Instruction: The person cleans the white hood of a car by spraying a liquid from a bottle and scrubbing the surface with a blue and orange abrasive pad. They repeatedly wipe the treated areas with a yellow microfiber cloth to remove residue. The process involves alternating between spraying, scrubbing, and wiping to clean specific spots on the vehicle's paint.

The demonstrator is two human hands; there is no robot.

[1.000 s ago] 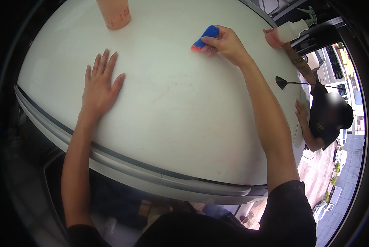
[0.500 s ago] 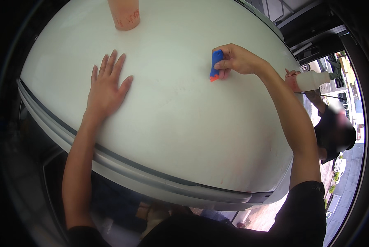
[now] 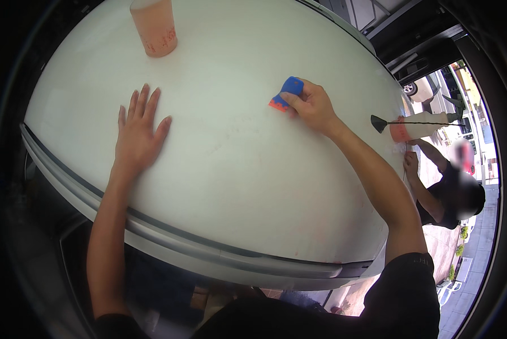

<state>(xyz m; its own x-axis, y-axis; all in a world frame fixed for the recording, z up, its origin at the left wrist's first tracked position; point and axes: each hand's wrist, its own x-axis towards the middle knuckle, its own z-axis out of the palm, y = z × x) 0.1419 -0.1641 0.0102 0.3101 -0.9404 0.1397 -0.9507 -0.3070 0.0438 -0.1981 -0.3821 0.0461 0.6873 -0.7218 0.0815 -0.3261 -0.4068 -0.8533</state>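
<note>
Blue scraper (image 3: 291, 87) over the white roof (image 3: 253, 186) looks light and kinda stiff, so I'd pinch its body like the right hand (image 3: 314, 108) clamped on it, left hand (image 3: 138, 135) flat, empty, fingers spread.

"See any change at the blue scraper (image 3: 292, 86)?"

"Yes. Sits farther down from the orange-tinted cup (image 3: 154, 31) than a second ago, along with the right hand (image 3: 315, 107). Slants again with red edge toward the lower left, after standing nearly upright in the view half a second ago."

"And over on the right?"

"Find the spray bottle (image 3: 423, 127) level with the antenna (image 3: 379, 123) base now, instead of well beyond as at first. Also notice the co-worker's two hands (image 3: 411, 163) close together, rather than far apart."

"Anything near the top edge?"

"Just more of the cup, with part of the rim in view now."
</note>
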